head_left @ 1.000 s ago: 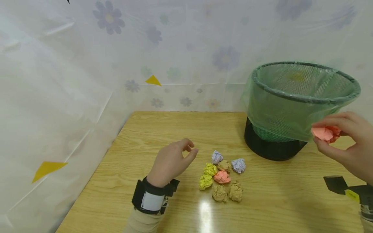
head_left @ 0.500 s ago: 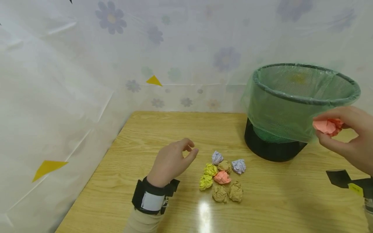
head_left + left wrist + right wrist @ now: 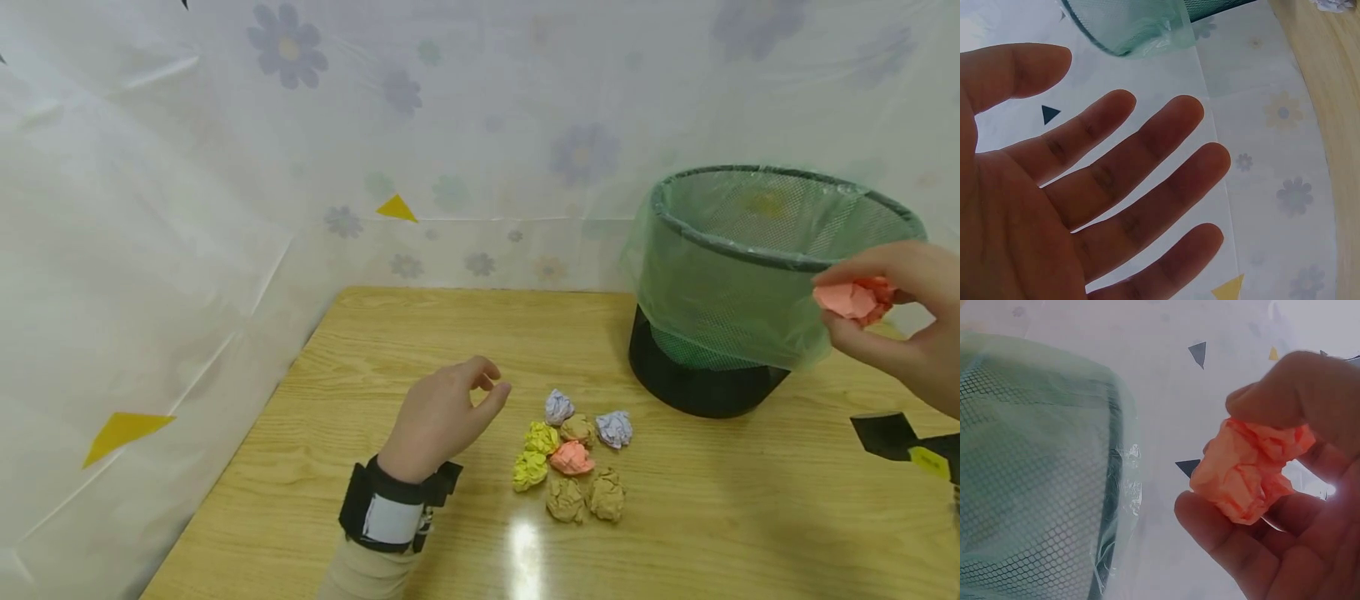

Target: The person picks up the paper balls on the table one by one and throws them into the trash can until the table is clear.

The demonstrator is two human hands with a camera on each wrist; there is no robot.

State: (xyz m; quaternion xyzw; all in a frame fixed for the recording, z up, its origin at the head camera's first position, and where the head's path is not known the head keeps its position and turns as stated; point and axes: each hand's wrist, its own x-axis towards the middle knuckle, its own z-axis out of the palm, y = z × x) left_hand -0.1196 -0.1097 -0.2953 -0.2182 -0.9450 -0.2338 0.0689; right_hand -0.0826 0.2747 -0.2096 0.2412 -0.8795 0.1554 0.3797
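Note:
My right hand [image 3: 900, 317] pinches a crumpled orange-pink paper ball [image 3: 855, 300] between thumb and fingers, beside the right front of the bin; the right wrist view shows the same paper ball [image 3: 1244, 472] close up, apart from the rim. The mesh trash bin [image 3: 708, 392] is black and lined with a green plastic bag [image 3: 727, 292] folded over its rim. Over the table my left hand [image 3: 442, 412] holds nothing, its fingers relaxed; the left wrist view shows its fingers [image 3: 1166, 137] spread. Right of it lie crumpled paper balls: yellow [image 3: 530, 471], white [image 3: 615, 428], brown [image 3: 607, 494] and another orange-pink ball [image 3: 572, 457].
The wooden table [image 3: 405, 325] meets a pale flowered sheet [image 3: 487, 125] at the back and a white sheet [image 3: 112, 292] on the left. Yellow triangles [image 3: 127, 433] are stuck on the sheets. The bin stands at the table's back right.
My right hand has risen with the orange-pink paper ball, from low beside the bin toward its rim, drifting slightly right. The left hand and the balls on the table stay in place.

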